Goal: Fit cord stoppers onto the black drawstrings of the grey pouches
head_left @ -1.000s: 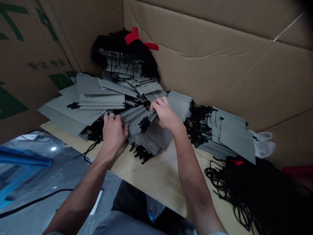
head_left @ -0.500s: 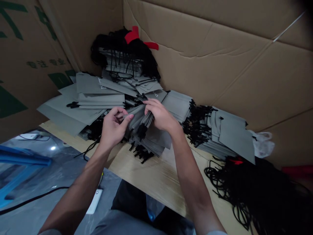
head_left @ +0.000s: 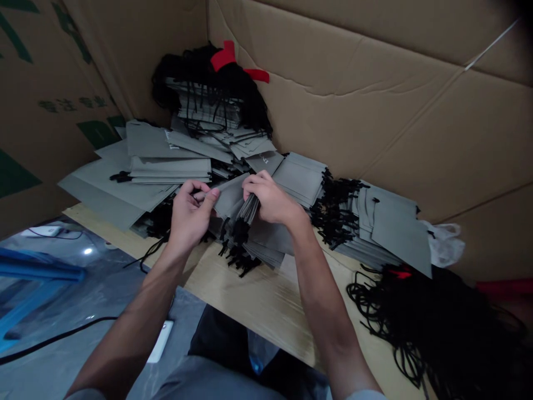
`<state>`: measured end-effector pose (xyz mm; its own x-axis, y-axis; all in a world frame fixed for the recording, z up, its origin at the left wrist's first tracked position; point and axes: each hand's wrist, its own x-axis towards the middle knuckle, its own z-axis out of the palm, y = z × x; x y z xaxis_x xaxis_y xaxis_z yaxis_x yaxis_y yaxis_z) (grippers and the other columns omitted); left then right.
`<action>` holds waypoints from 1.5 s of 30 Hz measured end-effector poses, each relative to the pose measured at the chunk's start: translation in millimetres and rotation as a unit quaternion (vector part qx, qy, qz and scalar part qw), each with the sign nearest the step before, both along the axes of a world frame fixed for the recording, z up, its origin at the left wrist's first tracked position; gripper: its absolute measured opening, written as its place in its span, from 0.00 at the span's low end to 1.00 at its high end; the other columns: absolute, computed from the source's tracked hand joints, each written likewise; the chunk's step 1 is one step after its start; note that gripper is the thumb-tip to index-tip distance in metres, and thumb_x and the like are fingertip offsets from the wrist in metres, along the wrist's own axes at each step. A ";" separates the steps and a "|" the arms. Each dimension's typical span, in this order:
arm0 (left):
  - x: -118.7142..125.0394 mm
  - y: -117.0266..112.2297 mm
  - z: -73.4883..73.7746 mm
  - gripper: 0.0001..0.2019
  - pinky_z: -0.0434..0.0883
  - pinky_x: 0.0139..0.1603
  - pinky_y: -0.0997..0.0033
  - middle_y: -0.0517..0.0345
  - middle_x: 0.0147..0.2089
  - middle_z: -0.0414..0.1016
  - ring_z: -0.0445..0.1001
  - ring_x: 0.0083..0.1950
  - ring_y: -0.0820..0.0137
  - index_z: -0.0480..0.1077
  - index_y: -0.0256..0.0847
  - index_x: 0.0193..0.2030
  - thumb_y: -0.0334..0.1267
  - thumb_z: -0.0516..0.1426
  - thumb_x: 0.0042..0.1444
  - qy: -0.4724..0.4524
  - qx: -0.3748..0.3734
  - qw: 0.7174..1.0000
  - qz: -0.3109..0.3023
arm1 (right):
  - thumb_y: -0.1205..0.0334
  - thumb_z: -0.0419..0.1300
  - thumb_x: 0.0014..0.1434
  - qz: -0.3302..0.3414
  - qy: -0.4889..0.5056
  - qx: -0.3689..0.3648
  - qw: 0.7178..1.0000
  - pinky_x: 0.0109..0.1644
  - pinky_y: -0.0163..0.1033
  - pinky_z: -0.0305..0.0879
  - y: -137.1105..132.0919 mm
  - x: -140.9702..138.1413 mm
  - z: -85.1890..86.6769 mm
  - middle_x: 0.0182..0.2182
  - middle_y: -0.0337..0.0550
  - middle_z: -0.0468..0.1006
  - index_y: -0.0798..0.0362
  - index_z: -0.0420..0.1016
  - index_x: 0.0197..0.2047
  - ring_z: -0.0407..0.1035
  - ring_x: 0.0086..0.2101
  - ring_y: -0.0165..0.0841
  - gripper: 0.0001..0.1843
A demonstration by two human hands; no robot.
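My left hand is closed, thumb against fingers, at the left edge of a grey drawstring bag. My right hand wraps round a fanned bundle of grey drawstring bags, its fingers curled over the top. Black cord ends bunch at the bundle's lower end. Beneath both hands lies a stack of similar flat bags, cord ends toward me. Part of the bag between the hands is hidden by my fingers.
Grey bags are heaped at the left, with a black-corded bundle behind. More stacks stand to the right, near a black cord mass. Cardboard walls enclose the wooden board. A clear plastic bag sits far right.
The fingers of my right hand have drawn back from the dark cord and curl round the bundle. My left hand has shifted slightly left, and the bag between them shows more of its face.
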<state>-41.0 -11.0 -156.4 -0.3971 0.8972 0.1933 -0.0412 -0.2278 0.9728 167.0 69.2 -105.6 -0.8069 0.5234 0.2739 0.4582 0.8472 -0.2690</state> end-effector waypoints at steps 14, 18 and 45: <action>-1.0 -0.5 -2.0 0.17 0.71 0.23 0.77 0.62 0.31 0.72 0.69 0.26 0.75 0.73 0.43 0.42 0.47 0.70 0.49 -0.034 -0.031 0.999 0.010 | 0.84 0.56 0.46 -0.011 -0.028 -0.007 1.000 0.54 0.48 0.64 -2.0 6.6 4.8 0.39 0.43 0.74 0.48 0.73 0.39 0.60 0.48 0.45 0.23; -1.6 -4.5 -3.6 0.22 0.72 0.25 0.75 0.59 0.35 0.76 0.71 0.29 0.72 0.76 0.41 0.47 0.49 0.70 0.49 -0.018 -0.032 0.999 -0.007 | 0.79 0.61 0.50 -0.036 0.015 0.016 0.999 0.59 0.51 0.66 2.7 14.2 6.4 0.45 0.45 0.75 0.48 0.73 0.40 0.61 0.52 0.47 0.18; -31.9 -10.3 -34.4 0.14 0.70 0.60 0.47 0.46 0.49 0.75 0.72 0.59 0.48 0.79 0.41 0.50 0.47 0.59 0.69 0.486 0.024 0.848 0.209 | 0.73 0.61 0.50 -0.030 0.026 0.000 0.999 0.55 0.49 0.65 1.3 12.5 8.7 0.40 0.42 0.77 0.47 0.68 0.39 0.66 0.51 0.45 0.14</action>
<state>-72.9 -21.3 -190.8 -0.3111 0.6990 0.6439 0.8694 -0.0643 0.4898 179.5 70.5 -96.9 -0.7584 0.5712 0.3140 0.4944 0.8180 -0.2939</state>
